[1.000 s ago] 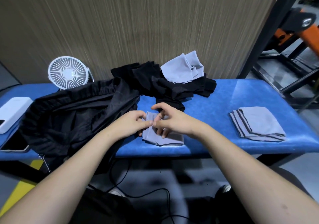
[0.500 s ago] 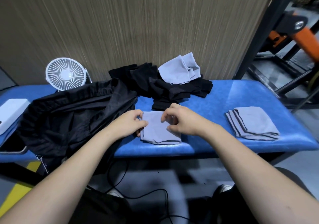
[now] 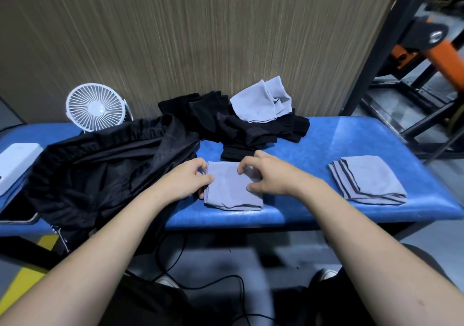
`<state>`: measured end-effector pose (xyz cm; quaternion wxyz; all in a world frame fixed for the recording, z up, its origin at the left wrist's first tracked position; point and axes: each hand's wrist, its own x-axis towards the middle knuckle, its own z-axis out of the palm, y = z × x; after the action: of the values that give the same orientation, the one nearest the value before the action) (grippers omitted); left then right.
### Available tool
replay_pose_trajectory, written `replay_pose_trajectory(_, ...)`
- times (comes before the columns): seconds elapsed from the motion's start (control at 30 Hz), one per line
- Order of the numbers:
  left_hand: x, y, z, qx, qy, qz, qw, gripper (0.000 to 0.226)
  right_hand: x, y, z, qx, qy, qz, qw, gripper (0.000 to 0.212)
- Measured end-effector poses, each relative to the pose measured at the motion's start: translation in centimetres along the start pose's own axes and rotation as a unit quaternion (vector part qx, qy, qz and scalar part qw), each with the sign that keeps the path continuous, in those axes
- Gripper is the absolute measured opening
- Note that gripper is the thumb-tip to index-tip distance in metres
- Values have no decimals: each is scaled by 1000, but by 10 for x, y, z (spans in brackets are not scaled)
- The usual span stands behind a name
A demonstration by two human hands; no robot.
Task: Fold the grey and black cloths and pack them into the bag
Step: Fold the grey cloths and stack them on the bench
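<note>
A folded grey cloth [image 3: 232, 187] lies flat near the front edge of the blue padded bench [image 3: 351, 134], directly before the person. The left hand [image 3: 187, 178] grips the cloth's left edge, fingers curled around it, the thumb lying on top. The right hand [image 3: 266, 172] rests on the cloth's right part, fingertips bent down onto the upper layer and the thumb pressing lower on the fabric; whether it pinches a fold or merely presses cannot be told.

To the right, well apart, sits a stack of folded grey cloths [image 3: 366, 180] with dark edge stripes showing along its left and front sides. At the back of the bench, against the wood-grain wall [image 3: 200, 36], lies a heap of black cloths [image 3: 226, 122] with an unfolded grey cloth [image 3: 261, 102] draped on top of it. One black piece reaches forward to just behind the cloth in hand.

A large black bag [image 3: 105, 170] slumps over the left part of the bench, its near side hanging over the front edge. Behind it stands a small white fan [image 3: 95, 107]. At the far left are a white box [image 3: 17, 159] and a phone [image 3: 17, 212], the phone partly covered by the bag.
</note>
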<state>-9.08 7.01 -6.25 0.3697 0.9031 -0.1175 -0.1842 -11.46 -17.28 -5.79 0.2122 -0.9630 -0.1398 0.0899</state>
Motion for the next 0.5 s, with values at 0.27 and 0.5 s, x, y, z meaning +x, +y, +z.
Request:
replay_pose_trajectory(0.27, -4, 0, 0, 19, 37, 76, 996, 39, -4, 1, 4, -2, -21, 39, 999, 51)
replay_pose_trajectory(0.5, -6, 17, -4, -62, 18, 125, 990, 24, -5, -9, -2, 142, -4, 1, 990, 50)
